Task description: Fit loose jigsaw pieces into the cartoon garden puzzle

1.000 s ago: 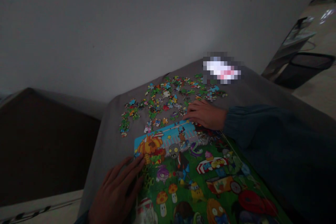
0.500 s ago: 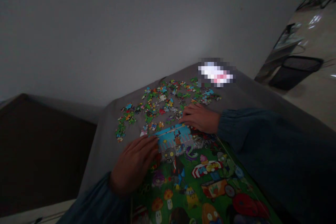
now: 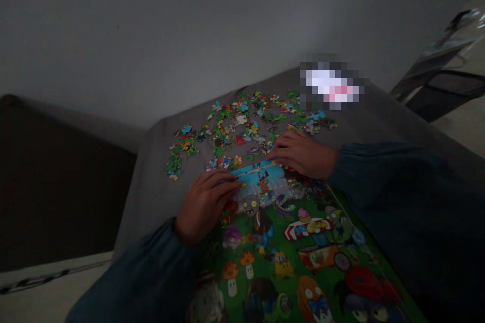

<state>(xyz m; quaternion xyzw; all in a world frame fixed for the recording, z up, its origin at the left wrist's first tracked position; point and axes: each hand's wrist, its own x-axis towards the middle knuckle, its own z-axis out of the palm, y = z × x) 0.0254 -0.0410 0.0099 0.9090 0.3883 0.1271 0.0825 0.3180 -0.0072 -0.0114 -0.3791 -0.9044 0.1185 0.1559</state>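
A colourful cartoon jigsaw puzzle (image 3: 303,257) lies on a grey table (image 3: 151,197), its near part put together. My left hand (image 3: 206,202) lies flat on the puzzle's far left corner, fingers stretched toward the top edge. My right hand (image 3: 303,154) rests palm down on the far right part of the puzzle, fingers slightly curled and pressing at its top edge. Beyond both hands, several loose puzzle pieces (image 3: 242,128) are scattered over the table. Both arms wear dark blue sleeves.
A blurred white and pink object (image 3: 331,86) sits at the table's far right corner. A plain wall rises behind. A dark cabinet or seat (image 3: 56,181) stands to the left. At the upper right stands a dark basket-like object (image 3: 450,91) on a pale floor.
My left hand slid from the puzzle's near left side up to its far left corner. My right hand stayed at the top edge. The view shifted a little.
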